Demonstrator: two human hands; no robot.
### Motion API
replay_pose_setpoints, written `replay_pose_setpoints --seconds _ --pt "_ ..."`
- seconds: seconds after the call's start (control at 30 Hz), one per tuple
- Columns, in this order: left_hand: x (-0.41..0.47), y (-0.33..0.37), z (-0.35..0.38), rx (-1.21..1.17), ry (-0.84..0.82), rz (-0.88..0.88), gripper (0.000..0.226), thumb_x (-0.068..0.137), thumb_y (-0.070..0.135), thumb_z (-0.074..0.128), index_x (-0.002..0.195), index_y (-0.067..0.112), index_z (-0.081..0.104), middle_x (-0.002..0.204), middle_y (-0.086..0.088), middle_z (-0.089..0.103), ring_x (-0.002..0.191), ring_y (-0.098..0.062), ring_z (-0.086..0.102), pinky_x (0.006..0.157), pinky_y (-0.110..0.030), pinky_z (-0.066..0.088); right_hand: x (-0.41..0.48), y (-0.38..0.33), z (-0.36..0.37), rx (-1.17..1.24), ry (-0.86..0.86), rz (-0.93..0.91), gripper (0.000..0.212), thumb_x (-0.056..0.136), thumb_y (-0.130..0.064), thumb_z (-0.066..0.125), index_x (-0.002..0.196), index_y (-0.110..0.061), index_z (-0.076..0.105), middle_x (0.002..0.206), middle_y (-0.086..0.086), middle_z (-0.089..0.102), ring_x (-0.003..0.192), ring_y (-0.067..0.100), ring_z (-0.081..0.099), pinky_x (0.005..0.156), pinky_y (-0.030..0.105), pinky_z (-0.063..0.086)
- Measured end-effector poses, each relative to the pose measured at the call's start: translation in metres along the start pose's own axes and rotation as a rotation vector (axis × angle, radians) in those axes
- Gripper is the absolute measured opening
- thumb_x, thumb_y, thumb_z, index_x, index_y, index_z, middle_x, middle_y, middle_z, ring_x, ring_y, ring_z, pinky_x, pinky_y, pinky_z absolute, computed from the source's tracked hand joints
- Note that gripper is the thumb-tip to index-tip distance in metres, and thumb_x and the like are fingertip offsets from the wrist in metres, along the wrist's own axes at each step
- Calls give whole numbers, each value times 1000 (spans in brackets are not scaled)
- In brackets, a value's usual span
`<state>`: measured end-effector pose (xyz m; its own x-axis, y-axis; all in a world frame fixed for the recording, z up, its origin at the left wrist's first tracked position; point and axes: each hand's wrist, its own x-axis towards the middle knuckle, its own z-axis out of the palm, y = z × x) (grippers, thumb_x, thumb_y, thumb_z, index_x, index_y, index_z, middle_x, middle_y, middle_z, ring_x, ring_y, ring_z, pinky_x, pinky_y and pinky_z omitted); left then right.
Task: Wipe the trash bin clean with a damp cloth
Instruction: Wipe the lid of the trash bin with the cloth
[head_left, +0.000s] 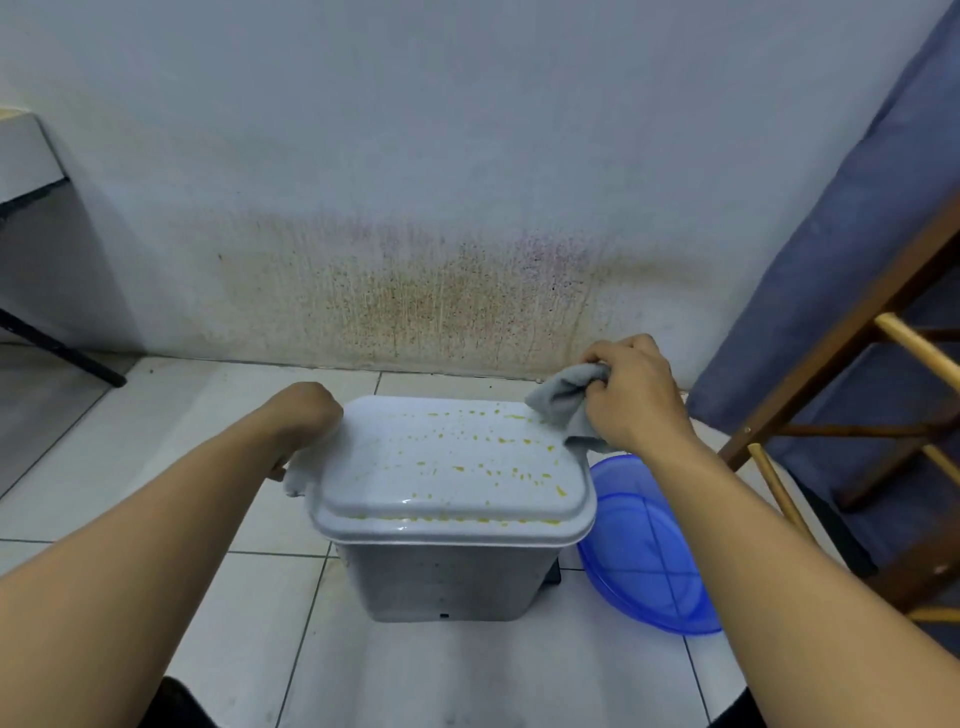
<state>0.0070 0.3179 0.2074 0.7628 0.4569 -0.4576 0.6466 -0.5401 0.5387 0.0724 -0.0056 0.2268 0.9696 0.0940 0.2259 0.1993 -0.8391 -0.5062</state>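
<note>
A white lidded trash bin (447, 571) stands on the tiled floor in front of me. Its lid (457, 467) is wet and speckled with small yellow spots. My right hand (634, 395) is closed on a bunched grey cloth (563, 397), which rests at the lid's far right corner. My left hand (306, 415) is curled over the lid's far left edge and holds the bin there. Its fingers are hidden behind the edge. A small white piece (294, 478) shows just under that hand; I cannot tell what it is.
A blue plastic basin (649, 566) sits on the floor against the bin's right side. A wooden frame (831, 364) draped with blue fabric stands at the right. A table with black legs (57, 348) is at the left. The stained wall (441, 291) rises just behind the bin.
</note>
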Motion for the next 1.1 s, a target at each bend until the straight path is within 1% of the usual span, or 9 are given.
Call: replay_pose_setpoints --seconds 0.13,0.23,0.3,0.47,0.6,0.73,0.87,1.0,1.1 --pt "1 -9 -4 -121 -5 -49 25 100 3 37 113 4 58 111 -24 64 93 -42 67 75 -51 59 2 5 7 -124 108 33 21 90 -14 49 106 -20 62 113 7 47 90 27 50 71 33 39" --pt "1 -23 -9 -200 -56 -108 24 101 8 41 112 7 62 108 -21 67 82 -37 68 63 -42 59 1 12 22 -192 -136 31 12 85 -20 54 97 -19 57 106 7 54 91 31 54 70 35 44" --pt "-1 -30 -14 -209 -126 -136 27 103 18 44 115 12 67 109 -21 69 79 -37 69 63 -43 61 -3 14 30 -196 -257 34 12 83 -22 55 95 -19 56 102 4 56 88 28 54 68 35 45" --pt "-3 -32 -20 -214 -224 -118 27 107 25 44 120 21 67 118 -19 67 92 -40 70 69 -54 63 -1 8 37 -236 -278 -6 6 84 -16 53 80 -19 51 93 5 53 78 25 51 55 32 36" --pt "-6 -30 -20 -211 -274 -71 29 108 21 42 123 24 67 122 -18 65 85 -39 71 67 -53 63 -2 -6 52 -347 -263 -64 14 85 -8 53 98 -11 60 103 8 48 90 35 54 70 38 47" --pt "-8 -30 -18 -202 -266 -31 34 107 15 38 125 22 65 120 -17 64 79 -38 70 72 -55 64 -7 -29 67 -319 -236 -183 23 88 -8 57 111 -5 61 97 4 37 92 34 52 67 33 33" --pt "-8 -30 -17 -185 -250 -5 38 105 11 34 123 20 66 119 -15 62 78 -38 70 76 -56 63 -2 -56 89 -210 -262 -192 14 87 -11 55 100 -7 58 87 -1 34 84 30 47 54 29 20" --pt "-8 -31 -16 -174 -242 5 38 105 10 34 123 19 66 117 -15 63 76 -36 70 75 -55 64 -8 -95 103 -246 -333 -317 20 78 -1 63 98 -4 61 91 4 36 73 25 40 59 32 30" --pt "-6 -32 -16 -162 -245 8 37 106 12 34 123 20 66 116 -15 63 77 -37 70 74 -55 64 -2 -106 98 -155 -332 -304 24 76 2 59 95 -12 65 97 6 51 80 29 51 59 37 45"
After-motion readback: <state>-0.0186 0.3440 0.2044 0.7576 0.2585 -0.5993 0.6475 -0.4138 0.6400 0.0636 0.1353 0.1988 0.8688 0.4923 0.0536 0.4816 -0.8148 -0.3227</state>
